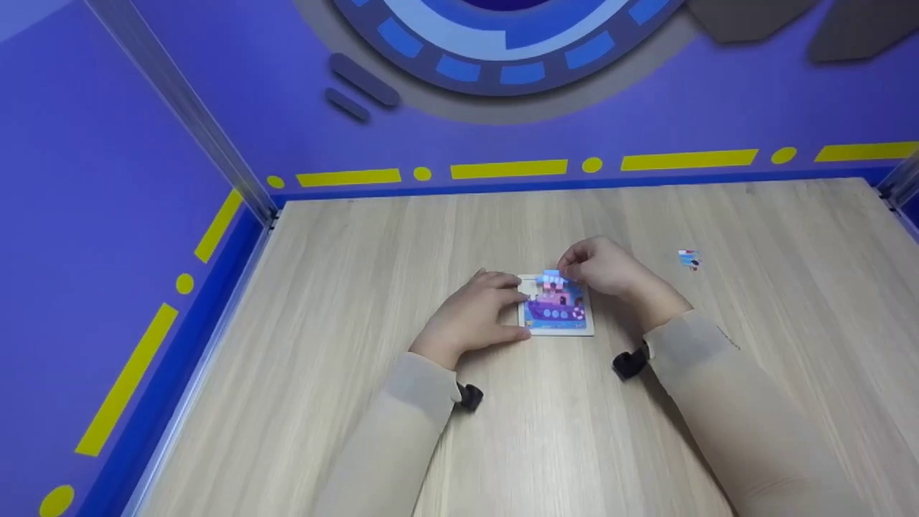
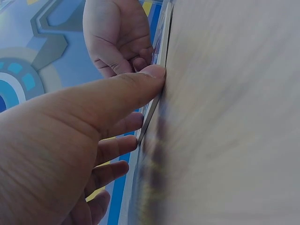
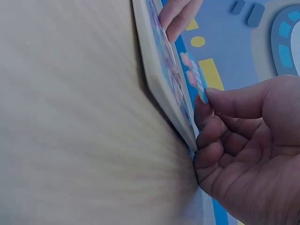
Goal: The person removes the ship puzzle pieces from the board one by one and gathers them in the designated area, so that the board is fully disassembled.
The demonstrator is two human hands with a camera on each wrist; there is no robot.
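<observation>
1. Head view: puzzle board (image 1: pixel 556 309) mid-table (image 1: pixel 359 287), braced by left hand (image 1: pixel 474 316) with straight fingers; right hand (image 1: pixel 599 267) pinching blue piece (image 1: pixel 551 276) over top edge. Spare piece (image 1: pixel 688 259) well apart.
2. Left wrist: thumb (image 2: pixel 140 84) pressing board rim; likely to skid if pressure eases.
3. Right wrist: piece tilted, might jam or pop out.

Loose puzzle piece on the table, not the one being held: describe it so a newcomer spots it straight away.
Start at the wooden table and find the puzzle board between the two hands near its middle. Look past the right hand, further right: the loose puzzle piece lies there alone on bare wood. It is small, blue, white and red, touches nothing, and no hand is on it.
</observation>
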